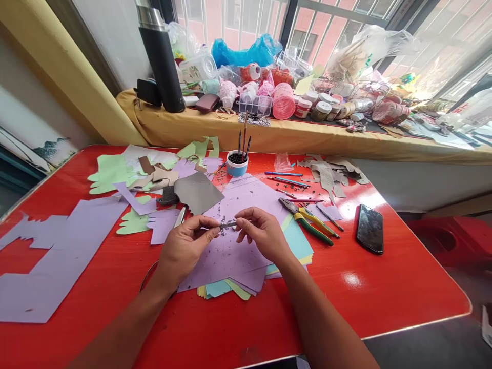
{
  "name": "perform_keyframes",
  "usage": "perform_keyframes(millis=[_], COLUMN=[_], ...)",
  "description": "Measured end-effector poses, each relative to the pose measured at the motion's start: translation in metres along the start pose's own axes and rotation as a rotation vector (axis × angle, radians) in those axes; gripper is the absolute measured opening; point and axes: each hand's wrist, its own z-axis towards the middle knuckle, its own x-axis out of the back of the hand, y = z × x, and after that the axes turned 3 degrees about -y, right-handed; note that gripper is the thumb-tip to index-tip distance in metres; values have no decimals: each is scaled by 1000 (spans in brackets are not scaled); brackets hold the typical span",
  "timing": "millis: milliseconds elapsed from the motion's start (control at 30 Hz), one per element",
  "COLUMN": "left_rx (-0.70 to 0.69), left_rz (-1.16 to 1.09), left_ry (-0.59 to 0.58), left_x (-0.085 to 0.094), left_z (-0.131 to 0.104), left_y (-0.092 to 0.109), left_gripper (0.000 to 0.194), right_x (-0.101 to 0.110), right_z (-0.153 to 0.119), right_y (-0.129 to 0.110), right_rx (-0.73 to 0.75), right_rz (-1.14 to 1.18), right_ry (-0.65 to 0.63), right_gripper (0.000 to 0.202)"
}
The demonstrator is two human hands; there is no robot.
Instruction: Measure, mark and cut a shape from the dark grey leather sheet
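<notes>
A thin dark grey strip (228, 225) stretches between my two hands, above a stack of purple paper (246, 256). My left hand (188, 246) pinches its left end between thumb and fingers. At the other end, the thumb and forefinger of my right hand (265, 233) close on the strip, the other fingers curled below. Small dark scraps lie scattered on the paper underneath. Just beyond my left hand is a grey sheet (198, 192) that looks like leather, beside a dark cut piece (167, 196). Scissors (180, 217) lie partly hidden behind my left hand.
Pliers (307, 223) with green and yellow handles lie right of the paper, near several pens (288, 182) and a phone (369, 229). A blue-white cup (236, 168) holds thin sticks. Paper cut-outs (111, 174) cover the left. Jars and a black thermos (163, 69) line the windowsill.
</notes>
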Motion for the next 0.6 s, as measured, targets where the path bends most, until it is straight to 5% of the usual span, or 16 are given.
perform_keyframes(millis=[400,600], left_rx=[32,-2], left_rz=[236,580], left_ry=[-193,107], left_x=[12,69], left_z=[1,-24], left_y=[8,31], left_gripper=[26,30], right_x=[-4,11], right_z=[-7,-30], right_y=[2,-9], right_rx=[35,14], right_rz=[-353,-766], right_ry=[-27,-87], right_gripper=[11,11])
